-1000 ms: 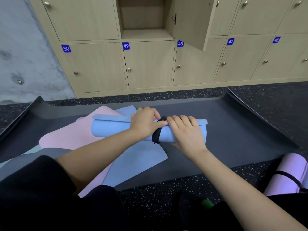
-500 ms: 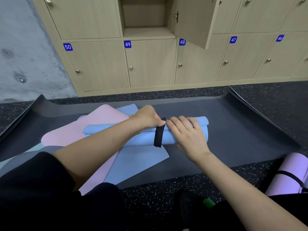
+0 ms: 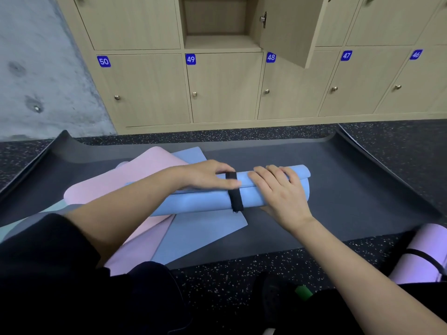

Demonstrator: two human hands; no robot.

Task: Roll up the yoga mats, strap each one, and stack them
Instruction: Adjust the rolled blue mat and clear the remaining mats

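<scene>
A rolled light-blue yoga mat (image 3: 200, 201) lies across a flat pink mat (image 3: 116, 189) and a flat blue mat (image 3: 200, 235). A black strap (image 3: 235, 199) wraps round its middle. My left hand (image 3: 205, 176) lies on top of the roll, its straight fingers pressing on the strap's upper part. My right hand (image 3: 280, 192) rests flat over the roll's right part, fingers spread toward the strap, thumb at the near side. A rolled lilac mat (image 3: 425, 252) with a thin black strap lies at the far right.
A large dark grey mat (image 3: 350, 189) with upturned edges lies under everything on the speckled floor. Numbered wooden lockers stand behind it, one with its door (image 3: 287, 27) swung open. Grey and teal mat edges (image 3: 14, 228) show at the left.
My left hand has gone from curled over the roll to fingers laid flat across the strap. The strap now sits further round the roll. My right hand has stayed on the right part.
</scene>
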